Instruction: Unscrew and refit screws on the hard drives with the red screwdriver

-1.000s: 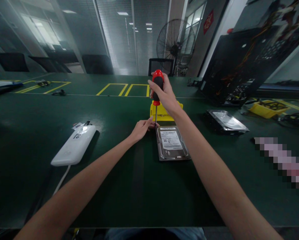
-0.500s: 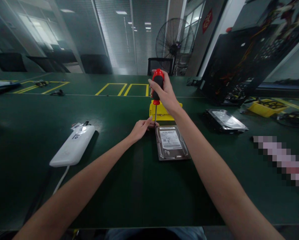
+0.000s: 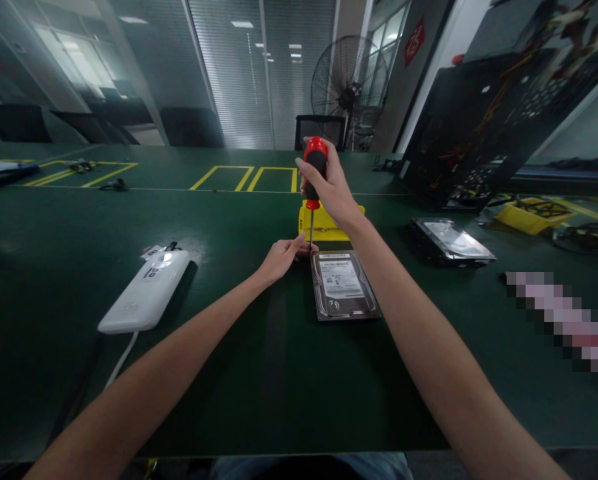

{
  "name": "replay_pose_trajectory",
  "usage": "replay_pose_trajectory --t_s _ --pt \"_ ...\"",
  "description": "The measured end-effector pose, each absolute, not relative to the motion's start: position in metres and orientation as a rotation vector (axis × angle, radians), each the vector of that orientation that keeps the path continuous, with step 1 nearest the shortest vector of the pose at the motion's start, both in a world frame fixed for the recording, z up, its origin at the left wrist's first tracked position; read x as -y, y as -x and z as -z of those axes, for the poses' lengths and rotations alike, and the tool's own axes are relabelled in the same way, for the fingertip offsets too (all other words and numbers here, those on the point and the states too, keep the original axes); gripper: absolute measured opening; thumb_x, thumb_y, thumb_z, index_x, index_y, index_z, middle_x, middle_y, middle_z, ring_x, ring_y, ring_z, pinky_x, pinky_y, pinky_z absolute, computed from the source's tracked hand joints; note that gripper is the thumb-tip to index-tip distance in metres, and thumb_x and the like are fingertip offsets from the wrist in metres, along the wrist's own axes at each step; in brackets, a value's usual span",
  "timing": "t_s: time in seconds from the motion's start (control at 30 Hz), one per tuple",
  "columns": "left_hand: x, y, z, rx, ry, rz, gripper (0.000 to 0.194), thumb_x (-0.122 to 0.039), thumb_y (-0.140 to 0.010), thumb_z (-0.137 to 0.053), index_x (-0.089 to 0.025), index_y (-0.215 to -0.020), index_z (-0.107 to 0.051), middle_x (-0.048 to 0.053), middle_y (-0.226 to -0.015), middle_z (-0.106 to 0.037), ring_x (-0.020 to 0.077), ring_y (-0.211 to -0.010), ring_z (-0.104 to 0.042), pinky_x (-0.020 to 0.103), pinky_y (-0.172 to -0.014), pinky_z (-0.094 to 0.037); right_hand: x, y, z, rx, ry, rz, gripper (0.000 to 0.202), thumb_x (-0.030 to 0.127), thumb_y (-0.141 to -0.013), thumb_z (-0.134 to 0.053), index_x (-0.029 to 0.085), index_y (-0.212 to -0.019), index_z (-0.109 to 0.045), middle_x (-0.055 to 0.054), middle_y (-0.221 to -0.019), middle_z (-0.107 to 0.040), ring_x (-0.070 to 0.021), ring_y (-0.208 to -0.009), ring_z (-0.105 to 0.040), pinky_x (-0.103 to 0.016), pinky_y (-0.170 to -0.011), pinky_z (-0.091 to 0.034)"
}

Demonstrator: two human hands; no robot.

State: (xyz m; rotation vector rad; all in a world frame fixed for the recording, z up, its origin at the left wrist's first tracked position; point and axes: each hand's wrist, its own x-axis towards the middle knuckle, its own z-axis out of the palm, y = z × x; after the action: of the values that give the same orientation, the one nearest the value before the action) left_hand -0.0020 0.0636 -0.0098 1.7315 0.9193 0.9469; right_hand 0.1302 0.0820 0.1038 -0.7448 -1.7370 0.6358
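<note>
A red and black screwdriver (image 3: 315, 167) stands upright in my right hand (image 3: 331, 183), whose fingers wrap round the handle. Its shaft points down to the upper left corner of a silver hard drive (image 3: 343, 287) lying flat with its label up. My left hand (image 3: 281, 258) is at that corner, thumb and fingers closed together around the screwdriver's tip; whatever they pinch there is too small to make out. Just behind the drive sits a yellow tray (image 3: 326, 223) with small bits in it, partly covered by my right hand.
On the green table (image 3: 229, 400), a white device with a cable (image 3: 149, 293) lies left. To the right are a second hard drive (image 3: 451, 241), a yellow basket (image 3: 533, 215), a pixelated object (image 3: 561, 317) and a large open black computer case (image 3: 479, 127).
</note>
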Motion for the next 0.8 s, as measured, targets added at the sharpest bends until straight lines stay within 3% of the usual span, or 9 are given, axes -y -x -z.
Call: replay_pose_trajectory --t_s 0.5,0.8 --pt "-0.0649 0.0028 0.0107 -0.925 -1.772 -0.913 0.059 -0.055 -0.089 -0.027 -0.012 -0.099 -0.066 0.011 -0.102 -0.068 0.0199 -0.093 -0.062 0.028 -0.07 -0.043 -0.0911 -0.1306 -0.0981 1.795 0.668 -0.585 0.058 0.063 -0.083 -0.035 0.035 -0.132 -0.019 -0.006 -0.104 -0.05 -0.0146 -0.074 -0.055 -0.032 -0.065 -0.051" --pt "-0.0646 0.0022 0.0094 -0.945 -1.762 -0.916 0.053 -0.052 -0.09 -0.031 -0.014 -0.097 -0.068 0.01 -0.101 -0.068 0.0203 -0.092 -0.063 0.03 -0.073 -0.044 -0.0872 -0.1305 -0.0995 1.769 0.693 -0.606 0.055 0.059 -0.084 -0.039 0.032 -0.129 -0.022 -0.005 -0.103 -0.052 -0.0132 -0.071 -0.056 -0.032 -0.067 -0.053"
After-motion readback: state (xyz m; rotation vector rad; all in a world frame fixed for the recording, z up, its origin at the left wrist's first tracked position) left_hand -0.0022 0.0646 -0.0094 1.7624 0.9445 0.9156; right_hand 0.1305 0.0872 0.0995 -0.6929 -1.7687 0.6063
